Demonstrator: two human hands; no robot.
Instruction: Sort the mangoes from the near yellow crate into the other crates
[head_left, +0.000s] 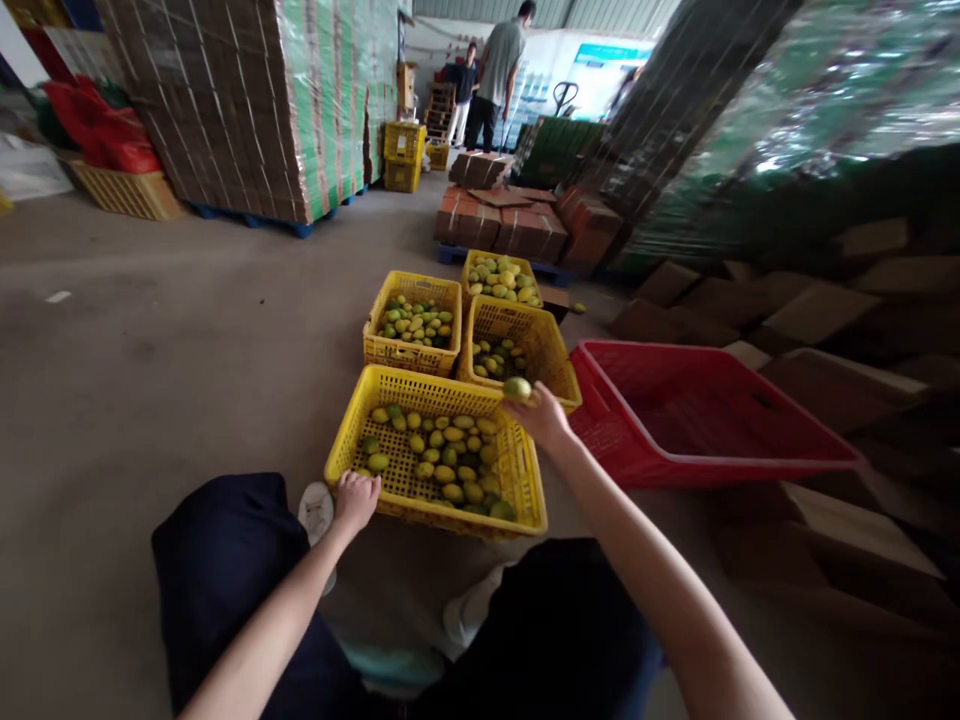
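The person's right hand (543,418) holds a green-yellow mango (517,388) in the air, its grip pinching the fruit between thumb and fingers, above the far right corner of the large yellow crate (435,512). The left hand (357,499) is at that crate's near edge, close to its left corner, fingers curled; I cannot tell whether its grip clamps the rim or merely rests there. Inside, loose mangoes (453,451) lie mostly toward the right edge and the near right corner, with a few along the left edge and near the far left corner; the slotted base shows between them. Just beyond the far edge, a left-hand yellow crate (412,357) and a right-hand yellow crate (519,321) stand side by side, both holding mangoes, with a fuller crate (498,254) behind. A red crate (622,445) stands on the concrete floor (225,330) to the right, near the right forearm.
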